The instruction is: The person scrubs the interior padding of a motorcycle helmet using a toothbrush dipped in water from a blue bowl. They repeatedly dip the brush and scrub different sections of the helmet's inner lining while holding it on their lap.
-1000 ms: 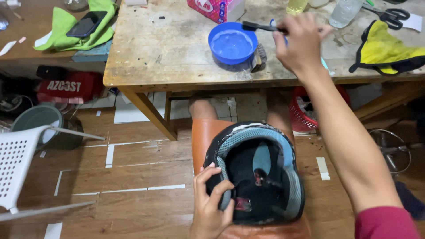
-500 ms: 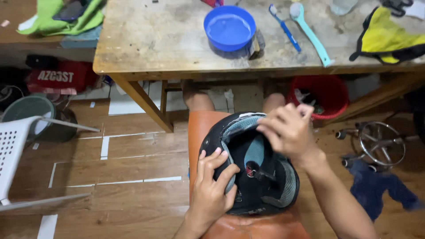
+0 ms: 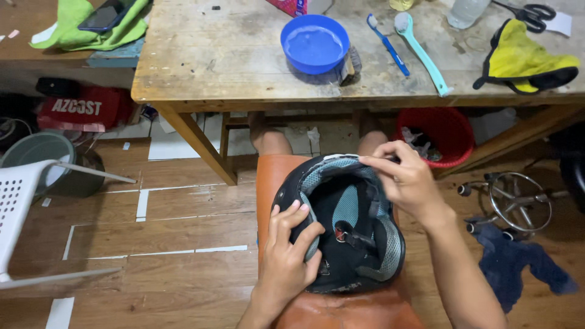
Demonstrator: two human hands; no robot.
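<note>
1. Far left of the helmet (image 3: 341,225), a white chair (image 3: 18,207) and a grey bin (image 3: 42,158) stand on the wood floor; a green cloth (image 3: 91,30) with a phone (image 3: 103,15) on it lies up at the table's left end.
2. The left hand (image 3: 286,256) grasps the helmet's left rim, fingers curled over the edge into the padding. It has slid little since a second ago.
3. The helmet rests upside down on the person's lap, on orange cloth, just below the table (image 3: 201,67). Its grey lining and chin strap face up.
4. Above the helmet, a blue bowl (image 3: 314,42) sits on the table, with a blue toothbrush (image 3: 387,42) and a teal brush (image 3: 423,52) just right of it.
5. The right hand (image 3: 408,180), which a second ago was up at the table by the brushes, has come down empty. It now pinches the helmet's upper right rim.
6. So the brush is set aside, and both hands are working on the lining by touch.
7. Right of the helmet stand a red basket (image 3: 442,131) and a wire stand (image 3: 518,201).
</note>
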